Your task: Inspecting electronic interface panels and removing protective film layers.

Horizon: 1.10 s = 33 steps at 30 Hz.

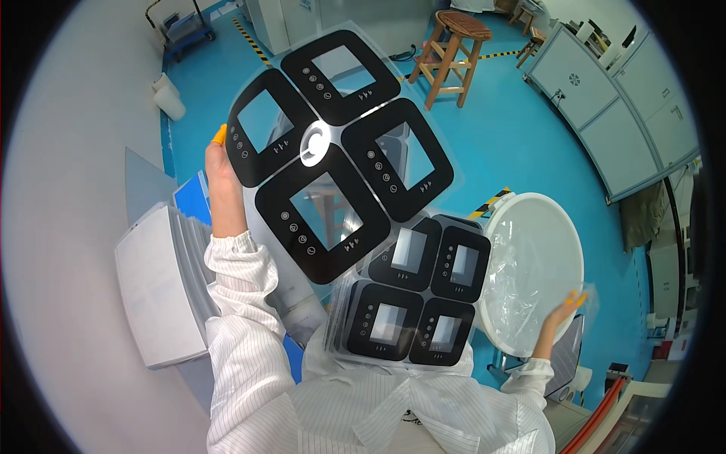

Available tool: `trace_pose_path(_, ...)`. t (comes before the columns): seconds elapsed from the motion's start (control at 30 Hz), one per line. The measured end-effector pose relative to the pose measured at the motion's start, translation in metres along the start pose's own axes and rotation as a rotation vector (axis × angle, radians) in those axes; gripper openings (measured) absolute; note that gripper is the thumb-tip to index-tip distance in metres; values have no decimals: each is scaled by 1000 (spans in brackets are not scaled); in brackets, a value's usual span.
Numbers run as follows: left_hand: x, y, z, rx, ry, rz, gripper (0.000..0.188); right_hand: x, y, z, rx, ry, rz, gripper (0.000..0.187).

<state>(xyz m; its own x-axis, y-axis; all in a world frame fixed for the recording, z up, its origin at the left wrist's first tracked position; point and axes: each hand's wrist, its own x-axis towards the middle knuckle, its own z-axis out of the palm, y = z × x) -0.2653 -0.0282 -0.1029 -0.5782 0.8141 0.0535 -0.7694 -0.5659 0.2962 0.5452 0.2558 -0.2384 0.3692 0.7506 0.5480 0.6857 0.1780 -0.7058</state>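
Observation:
My left hand, with a yellow finger cot showing, is closed on the left edge of a clear sheet bearing black-framed panels with see-through windows and small white icons. The sheet is raised and tilted, and a lamp glare shines at its middle. Below it, close to my body, lies a stack of similar panel sheets. Out to the right, my right hand, also with yellow finger cots, pinches a piece of thin clear film by the rim of a round white tub. Crumpled clear film lies in the tub.
A pile of white sheets stands left of my left forearm. Farther off are a wooden stool, grey cabinets on the right and a trolley at the far left. Yellow-black tape marks the blue floor.

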Motion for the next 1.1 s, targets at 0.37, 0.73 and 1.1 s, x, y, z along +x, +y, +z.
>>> trace_pose_path(0.37,11,-26,-4,-78,156,57,25,-102,-22,41,-431,-1541,92,53)
trace_pose_path(0.73,46,-37,-34,-117,345,121,26,-78,-100,4,-662,-1461,-20,34)
trace_pose_path(1.1,70,-97,-45,-333,526,270,23,-75,-207,-14,-388,-1011,-154,28)
